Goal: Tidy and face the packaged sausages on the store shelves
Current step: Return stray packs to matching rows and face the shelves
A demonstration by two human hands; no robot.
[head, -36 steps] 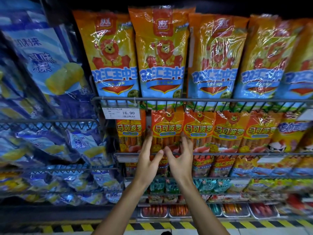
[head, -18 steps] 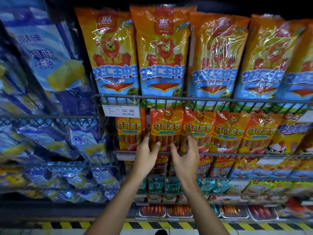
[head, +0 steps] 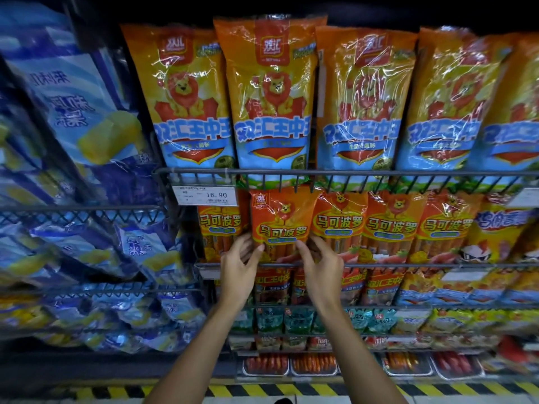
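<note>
I am holding one orange sausage pack (head: pixel 280 225) by its two side edges: my left hand (head: pixel 237 275) is pinching its left edge, thumb on the front and fingers curled behind, and my right hand (head: pixel 322 268) is pinching the right edge the same way. The pack is sitting between my hands, standing upright with its label facing me, a little proud of its neighbours.

As for progress, I judge the job to be partway through. To the right of my right hand, the row of matching packs (head: pixel 390 225) is standing fairly straight, faces out. Just left of my left hand, one pack (head: pixel 220 225) is sitting further back, partly hidden behind the price tag (head: pixel 204 195). Above my hands, the tall lion bags (head: pixel 274 94) are looking orderly enough, though the rightmost ones are leaning. Far to the left of my left hand, the blue packets (head: pixel 96 252) are lying in a heap, and they are looking like the biggest bit left, if they are mine to sort.

For room, I am working in a tight slot. The wire rail (head: pixel 379 172) is running just above the pack's top, and the lower rail (head: pixel 408 265) is crossing right by my fingers, touching the pack's lower part. Neighbouring packs are pressing close on both sides, so I reckon only straight in or out is free.
</note>
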